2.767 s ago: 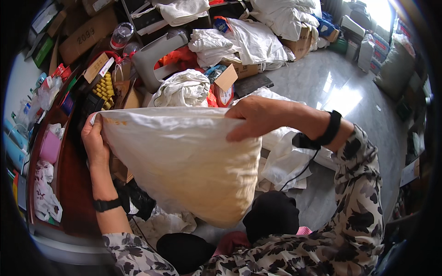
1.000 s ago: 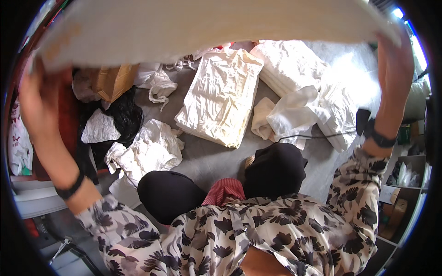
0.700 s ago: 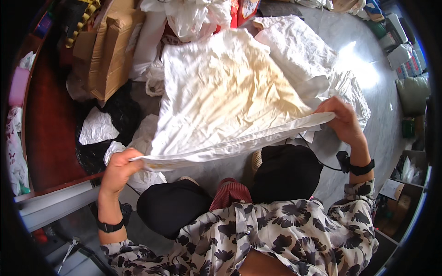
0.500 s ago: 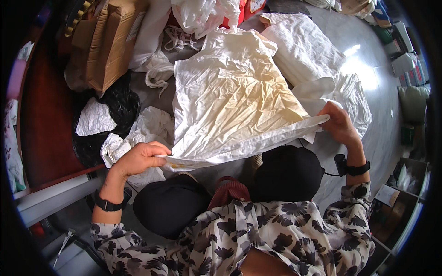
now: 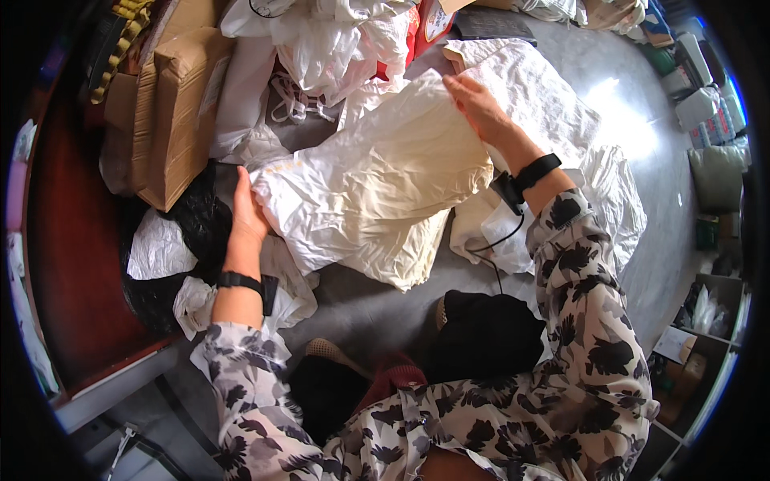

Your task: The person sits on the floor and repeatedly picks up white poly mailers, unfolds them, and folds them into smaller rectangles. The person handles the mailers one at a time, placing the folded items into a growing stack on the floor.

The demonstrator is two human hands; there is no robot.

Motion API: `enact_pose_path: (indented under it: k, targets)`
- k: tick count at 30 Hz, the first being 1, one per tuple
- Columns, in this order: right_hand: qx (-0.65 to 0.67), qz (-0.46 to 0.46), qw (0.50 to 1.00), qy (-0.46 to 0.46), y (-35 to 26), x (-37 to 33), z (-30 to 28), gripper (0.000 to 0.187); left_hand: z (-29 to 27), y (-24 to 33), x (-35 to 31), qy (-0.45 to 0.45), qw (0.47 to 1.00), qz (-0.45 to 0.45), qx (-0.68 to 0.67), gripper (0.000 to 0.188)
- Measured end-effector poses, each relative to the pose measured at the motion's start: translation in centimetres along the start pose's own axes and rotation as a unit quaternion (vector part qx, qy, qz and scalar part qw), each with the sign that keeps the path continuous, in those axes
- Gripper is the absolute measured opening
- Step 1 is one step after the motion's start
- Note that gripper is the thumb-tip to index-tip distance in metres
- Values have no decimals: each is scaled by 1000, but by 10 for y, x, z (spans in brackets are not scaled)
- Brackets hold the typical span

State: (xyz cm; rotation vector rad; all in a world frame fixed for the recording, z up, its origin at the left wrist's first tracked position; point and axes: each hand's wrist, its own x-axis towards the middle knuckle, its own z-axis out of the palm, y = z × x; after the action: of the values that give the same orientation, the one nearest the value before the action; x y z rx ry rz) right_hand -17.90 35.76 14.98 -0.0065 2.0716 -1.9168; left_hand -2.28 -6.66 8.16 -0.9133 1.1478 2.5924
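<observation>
A crumpled white cloth (image 5: pixel 377 172), yellowed over much of its surface, hangs between my hands above the floor, its near part drooping in a fold. At its left corner, by some small yellow marks, my left hand (image 5: pixel 250 207) grips the edge, with the thumb pointing up and the other fingers mostly hidden. My right hand (image 5: pixel 481 108) is closed on the far right corner. To the right of the cloth lies a thick white towel-like fabric (image 5: pixel 529 92). Both wrists wear black bands.
Cardboard boxes (image 5: pixel 180 112) stand at the left beside a reddish-brown panel (image 5: pixel 76 280). White plastic bags (image 5: pixel 337 40) fill the far middle. A black bag (image 5: pixel 196 216) with crumpled white material lies at the left. Shelves (image 5: pixel 706 345) line the right side. A black cable (image 5: pixel 497 248) hangs from my right wrist.
Both hands have moved away from my body, carrying the near edge of the cloth up and over the far part. The cloth is now folded over, and my hands are closer together.
</observation>
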Motion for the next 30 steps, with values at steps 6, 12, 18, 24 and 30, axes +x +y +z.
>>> enact_pose_path:
  k: [6, 12, 18, 24, 30]
  targets:
    - [106, 87, 983, -124, 36, 0, -10, 26, -23, -36, -32, -85, 995, -36, -30, 73]
    - [114, 29, 989, -87, 41, 3, 2, 28, -26, -62, -58, -56, 998, -18, 32, 60]
    - [-129, 49, 990, 19, 94, 48, 4, 26, -15, -101, -37, 166, 969, 81, 166, 36]
    - [-254, -28, 964, 77, 86, 47, 2, 42, -30, -118, -30, 204, 955, 97, 191, 39]
    - [-305, 86, 948, 25, 78, 71, 1, 55, -7, -108, -38, 287, 719, 253, 581, 72]
